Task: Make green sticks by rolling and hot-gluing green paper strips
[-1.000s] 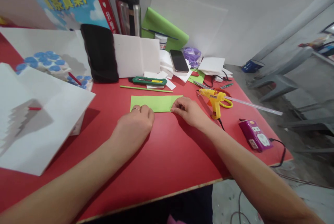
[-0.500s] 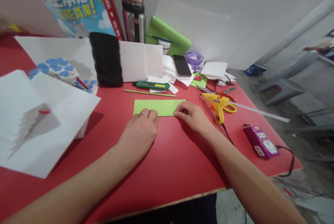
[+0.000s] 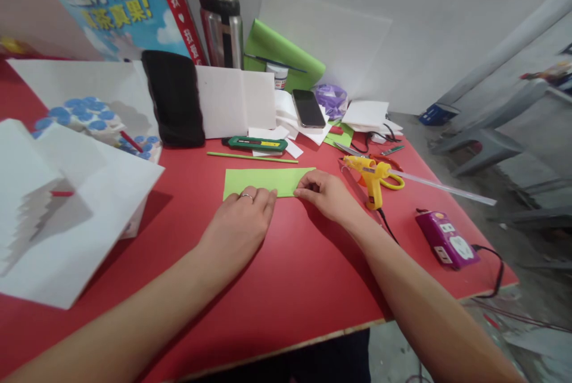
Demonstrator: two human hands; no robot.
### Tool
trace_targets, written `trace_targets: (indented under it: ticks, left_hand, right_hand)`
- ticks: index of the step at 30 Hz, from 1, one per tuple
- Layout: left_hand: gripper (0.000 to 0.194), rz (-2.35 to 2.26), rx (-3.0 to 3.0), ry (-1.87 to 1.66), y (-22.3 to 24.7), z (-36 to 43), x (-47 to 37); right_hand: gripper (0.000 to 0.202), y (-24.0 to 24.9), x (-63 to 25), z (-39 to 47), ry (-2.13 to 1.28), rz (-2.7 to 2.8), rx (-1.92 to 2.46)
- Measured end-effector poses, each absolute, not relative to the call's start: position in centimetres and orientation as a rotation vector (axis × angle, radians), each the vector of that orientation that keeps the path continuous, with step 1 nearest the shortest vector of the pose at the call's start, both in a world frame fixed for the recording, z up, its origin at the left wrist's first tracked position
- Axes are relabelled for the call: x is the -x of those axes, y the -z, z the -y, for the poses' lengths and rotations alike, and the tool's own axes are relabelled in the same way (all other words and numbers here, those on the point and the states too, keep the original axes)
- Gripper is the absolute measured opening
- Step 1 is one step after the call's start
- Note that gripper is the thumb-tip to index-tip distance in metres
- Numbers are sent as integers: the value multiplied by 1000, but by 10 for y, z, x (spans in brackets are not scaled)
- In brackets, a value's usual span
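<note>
A strip of green paper (image 3: pixel 259 179) lies flat on the red table (image 3: pixel 286 264). On its near edge, toward the left, rests my left hand (image 3: pixel 245 216), fingers bent and close together, pressing the paper; a ring is on one finger. My right hand (image 3: pixel 324 193) pinches the near right corner between thumb and forefinger. Just beyond the paper are a thin green stick (image 3: pixel 252 158) and a green cutter knife (image 3: pixel 257 143).
At right are a yellow glue gun (image 3: pixel 370 177) with a long clear stick, scissors (image 3: pixel 393 180) and a purple power block (image 3: pixel 447 240). White paper pieces (image 3: pixel 102 210) stand at left. A phone (image 3: pixel 308 109) and steel flask (image 3: pixel 221 19) are behind.
The view has shifted slightly. My left hand's fingers have slid a little right along the paper's near edge and straightened somewhat. My right hand keeps its pinch at the corner.
</note>
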State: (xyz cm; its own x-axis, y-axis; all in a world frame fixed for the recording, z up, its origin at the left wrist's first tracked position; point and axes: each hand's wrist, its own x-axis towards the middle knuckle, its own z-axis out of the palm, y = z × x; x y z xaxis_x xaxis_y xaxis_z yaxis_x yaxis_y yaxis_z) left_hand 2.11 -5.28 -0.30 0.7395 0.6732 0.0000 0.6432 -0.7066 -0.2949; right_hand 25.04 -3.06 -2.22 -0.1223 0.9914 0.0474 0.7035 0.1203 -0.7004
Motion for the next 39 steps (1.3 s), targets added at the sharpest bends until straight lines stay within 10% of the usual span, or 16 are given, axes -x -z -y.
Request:
trace_targets:
  ticks: [39]
  left_hand:
    - [57,1128,2714,-237,-4,52,-27]
  right_hand:
    - [14,23,-254,42,-547,2022,1769]
